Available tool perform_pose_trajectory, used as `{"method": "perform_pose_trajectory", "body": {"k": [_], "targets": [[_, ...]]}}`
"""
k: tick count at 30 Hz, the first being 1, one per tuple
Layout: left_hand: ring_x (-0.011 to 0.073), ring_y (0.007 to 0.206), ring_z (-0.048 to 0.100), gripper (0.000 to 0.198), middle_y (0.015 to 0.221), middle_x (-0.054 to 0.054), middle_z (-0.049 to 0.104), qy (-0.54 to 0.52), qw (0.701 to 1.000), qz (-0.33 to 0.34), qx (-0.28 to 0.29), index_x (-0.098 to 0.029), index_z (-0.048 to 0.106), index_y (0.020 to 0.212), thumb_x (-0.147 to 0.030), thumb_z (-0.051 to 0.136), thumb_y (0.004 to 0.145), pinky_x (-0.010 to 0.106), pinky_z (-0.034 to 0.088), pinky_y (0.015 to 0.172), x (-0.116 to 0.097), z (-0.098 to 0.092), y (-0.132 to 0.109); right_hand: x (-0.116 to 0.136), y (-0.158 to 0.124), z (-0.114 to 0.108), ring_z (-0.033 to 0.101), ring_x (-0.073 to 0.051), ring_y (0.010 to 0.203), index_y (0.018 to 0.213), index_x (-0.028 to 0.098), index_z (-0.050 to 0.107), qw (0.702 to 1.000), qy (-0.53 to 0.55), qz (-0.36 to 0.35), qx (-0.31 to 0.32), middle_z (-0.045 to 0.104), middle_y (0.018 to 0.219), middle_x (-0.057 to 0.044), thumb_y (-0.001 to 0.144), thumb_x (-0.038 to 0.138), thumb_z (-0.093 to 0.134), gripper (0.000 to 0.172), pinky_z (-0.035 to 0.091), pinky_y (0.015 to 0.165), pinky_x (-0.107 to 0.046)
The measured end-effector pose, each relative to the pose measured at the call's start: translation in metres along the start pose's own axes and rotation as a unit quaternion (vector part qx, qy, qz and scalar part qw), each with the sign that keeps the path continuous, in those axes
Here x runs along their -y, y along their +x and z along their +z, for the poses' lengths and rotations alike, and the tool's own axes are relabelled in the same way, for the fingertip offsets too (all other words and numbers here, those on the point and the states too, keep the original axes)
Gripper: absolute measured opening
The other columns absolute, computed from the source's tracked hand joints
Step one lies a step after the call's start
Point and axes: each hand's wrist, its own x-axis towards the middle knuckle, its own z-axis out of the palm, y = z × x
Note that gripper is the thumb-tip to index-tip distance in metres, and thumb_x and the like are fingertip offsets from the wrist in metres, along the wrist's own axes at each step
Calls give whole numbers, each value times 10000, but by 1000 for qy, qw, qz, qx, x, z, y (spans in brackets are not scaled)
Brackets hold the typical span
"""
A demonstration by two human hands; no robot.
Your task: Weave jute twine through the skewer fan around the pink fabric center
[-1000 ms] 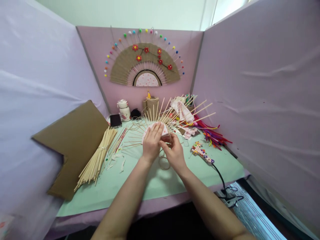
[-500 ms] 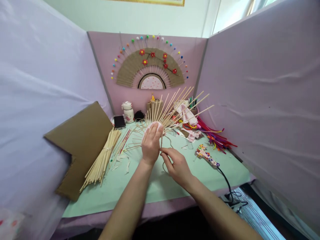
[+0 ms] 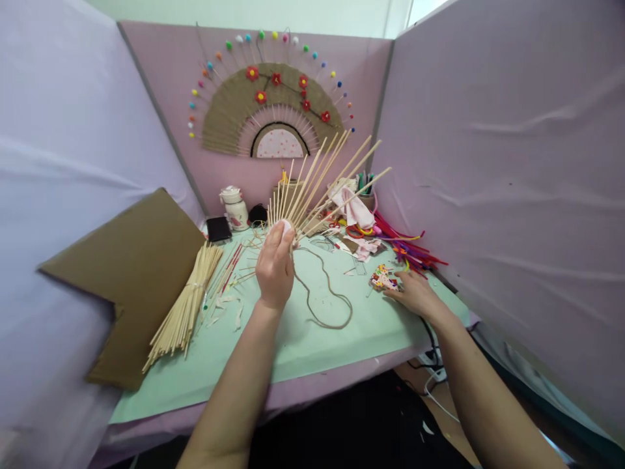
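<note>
L hand [image 3: 275,268]: I'm gripping fan [image 3: 295,210]
R hand [image 3: 418,295]: at glue gun [image 3: 383,279], can't tell if closed
Cord [image 3: 351,311]: loose on tbl [image 3: 303,355]

I get bright, soft light, strongest at a pale patch of far-right background [image 3: 424,10]; the right partition [image 3: 488,169] looks dimmer. Shadows on the tabletop [image 3: 381,332] are faint. The fanned sticks [image 3: 306,187] read clearly; my near-left corner blurs, edges stretched.

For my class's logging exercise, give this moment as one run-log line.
left hand: holding stick fan; right hand: at glue gun; cord: slack on table
</note>
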Motion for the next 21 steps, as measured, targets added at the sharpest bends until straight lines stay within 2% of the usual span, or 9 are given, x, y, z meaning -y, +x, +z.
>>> {"method": "perform_pose_trajectory", "body": {"k": [3,7,9,11,13,16,18,19,21], "targets": [[177,1335,485,471,1403,111,553,-6,1000,-9,14,-234,414,1427,-140,401,965,374,433,1104,2,-1,15,8,4,10,629,-330,983,1180,89,616,1000,6,18,20,648,1076,-225,803,493,635,553,452,802,-359],[153,1304,517,456,1386,103,571,-18,999,-38,32,-228,414,1429,-178,389,976,320,441,1092,3,-3,32,10,7,15,645,-307,887,1109,96,629,999,35,18,29,662,996,-206,861,412,553,409,445,739,-347],[150,1274,546,444,1371,97,585,-22,998,-55,37,-231,425,1422,-209,398,979,297,460,1067,2,-4,36,9,6,13,639,-307,876,1055,99,638,998,67,18,1,663,978,-206,863,355,521,341,443,744,-365],[153,1248,569,439,1357,94,598,-30,996,-72,45,-233,431,1418,-237,405,980,287,473,1048,2,-2,38,12,3,5,629,-290,876,1053,119,633,985,167,-6,-47,667,992,-187,847,344,513,328,450,754,-371],[159,1242,575,437,1358,93,598,-49,993,-90,58,-231,438,1415,-259,410,980,289,474,1043,3,2,41,22,-3,-8,613,-240,795,1079,159,613,939,333,-41,-72,673,950,-133,841,406,516,356,461,693,-343],[169,1244,574,436,1377,87,583,-83,986,-113,89,-234,449,1409,-284,417,977,295,469,1045,4,11,48,50,-18,-35,519,-155,601,942,191,606,816,574,-46,-54,612,754,-47,811,547,564,382,401,520,-270],[174,1242,575,440,1385,83,576,-101,981,-122,112,-240,450,1410,-288,423,974,292,474,1036,5,16,53,73,-28,-52,443,-117,550,799,190,587,737,672,-37,-59,545,677,-14,750,557,646,374,340,459,-240],[179,1242,576,443,1388,82,573,-110,979,-124,120,-242,447,1411,-288,429,971,293,479,1030,5,19,55,83,-32,-60,424,-109,550,765,190,579,711,699,-39,-63,527,667,-8,725,549,680,375,324,448,-231],[186,1229,587,467,1377,86,582,-128,976,-127,125,-246,420,1427,-289,449,963,302,495,1011,5,23,59,101,-37,-71,399,-102,547,732,189,573,685,723,-53,-70,498,647,0,702,553,711,390,310,436,-225]]}}
